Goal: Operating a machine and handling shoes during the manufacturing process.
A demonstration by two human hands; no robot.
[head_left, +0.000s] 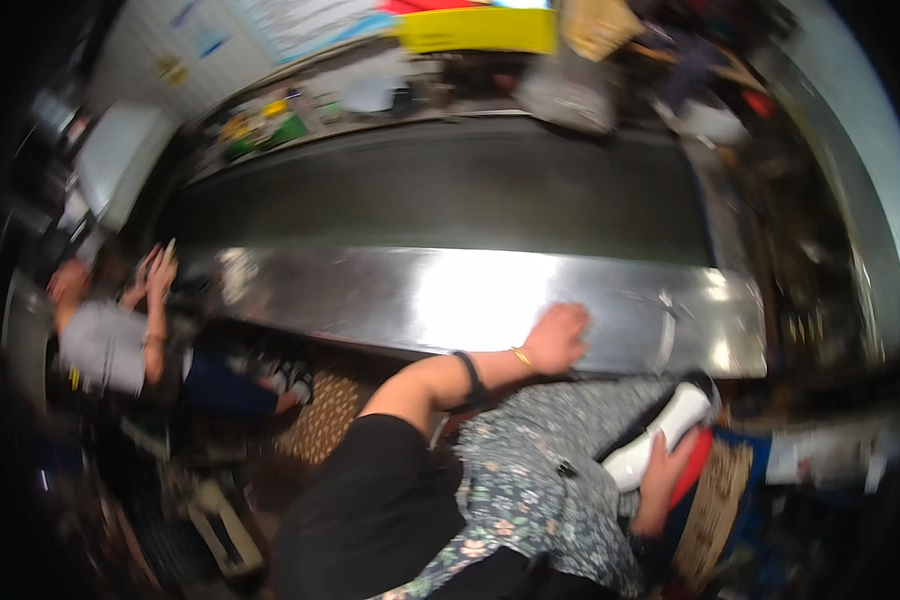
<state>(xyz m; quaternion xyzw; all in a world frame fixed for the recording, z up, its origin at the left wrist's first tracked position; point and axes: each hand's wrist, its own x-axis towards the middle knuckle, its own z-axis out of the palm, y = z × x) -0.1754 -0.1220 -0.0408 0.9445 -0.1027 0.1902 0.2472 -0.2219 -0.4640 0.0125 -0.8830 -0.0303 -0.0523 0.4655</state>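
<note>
My left hand (558, 338) is over the steel counter ledge (360, 295), palm down and holding nothing that I can see. Its fingers look loosely bent and apart, somewhat blurred. A yellow bracelet and a black band circle that arm. At my right side, against my floral apron (540, 450), my right hand (658, 480) grips a white and black shoe (670, 425), tilted with its black end pointing away from me. Something red (695, 465) shows just beside the shoe; whether it belongs to it I cannot tell.
Beyond the ledge runs a wide dark belt surface (450, 190). Bottles (280, 125), a yellow bin (477, 30) and a clear plastic bag (568, 95) line its far side. Another person (110, 340) works at the left. A cardboard piece (712, 515) stands by my right hand.
</note>
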